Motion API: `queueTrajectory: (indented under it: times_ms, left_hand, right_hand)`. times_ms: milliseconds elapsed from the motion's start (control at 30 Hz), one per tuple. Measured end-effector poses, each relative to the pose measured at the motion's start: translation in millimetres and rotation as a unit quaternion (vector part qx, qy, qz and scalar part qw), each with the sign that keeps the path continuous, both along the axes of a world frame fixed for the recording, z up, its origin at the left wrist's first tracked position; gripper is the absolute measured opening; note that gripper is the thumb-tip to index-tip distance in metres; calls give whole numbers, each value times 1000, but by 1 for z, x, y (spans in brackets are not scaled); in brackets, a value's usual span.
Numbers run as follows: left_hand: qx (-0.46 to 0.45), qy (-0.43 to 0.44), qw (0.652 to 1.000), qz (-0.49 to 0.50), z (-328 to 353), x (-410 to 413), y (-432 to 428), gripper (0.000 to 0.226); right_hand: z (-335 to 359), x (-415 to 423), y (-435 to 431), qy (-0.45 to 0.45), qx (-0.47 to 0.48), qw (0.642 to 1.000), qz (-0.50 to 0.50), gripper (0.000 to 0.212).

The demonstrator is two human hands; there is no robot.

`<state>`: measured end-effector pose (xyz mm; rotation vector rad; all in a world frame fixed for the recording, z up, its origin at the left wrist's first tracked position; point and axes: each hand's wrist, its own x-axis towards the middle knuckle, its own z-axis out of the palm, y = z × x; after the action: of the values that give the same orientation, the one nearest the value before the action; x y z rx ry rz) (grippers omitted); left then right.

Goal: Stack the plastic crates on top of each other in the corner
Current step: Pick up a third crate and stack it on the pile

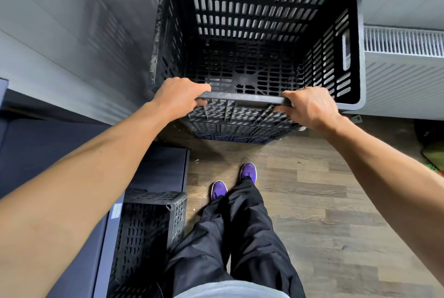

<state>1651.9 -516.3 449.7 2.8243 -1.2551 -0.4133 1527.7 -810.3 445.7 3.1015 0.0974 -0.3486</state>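
You've got both hands on the near rim of the top black plastic crate (259,40), which sits up in the corner where the 2 grey walls meet. Your left hand (179,95) is wrapped over the rim toward its left end, fingers curled down inside the edge, and your right hand (310,105) is clamped on the same rim toward the right end, thumb on the outside wall. So both are closed on that crate, neither one spread.

The crate is open side up and looks empty, slotted walls all round with a handle cutout on the right wall. Under it, just below your hands, you can see the slotted side of a lower crate (236,129), and a strip of blue below that, but I can't tell what the blue bit is.

To the right of the stack there's a white radiator (403,57) against the wall. Down at your left, beside your leg, another black crate (146,240) stands next to a dark blue cabinet (158,168), well apart from the stack. Your purple shoes (248,172) are on the wood-look floor (324,201), facing the corner.
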Motion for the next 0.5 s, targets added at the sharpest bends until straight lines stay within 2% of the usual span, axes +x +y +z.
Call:
queueTrajectory:
  times_ms: [500]
  left_hand:
    - [20, 8, 1000, 15, 0, -1, -1, 31]
  right_hand:
    - [-1, -3, 2, -14, 11, 999, -26, 36]
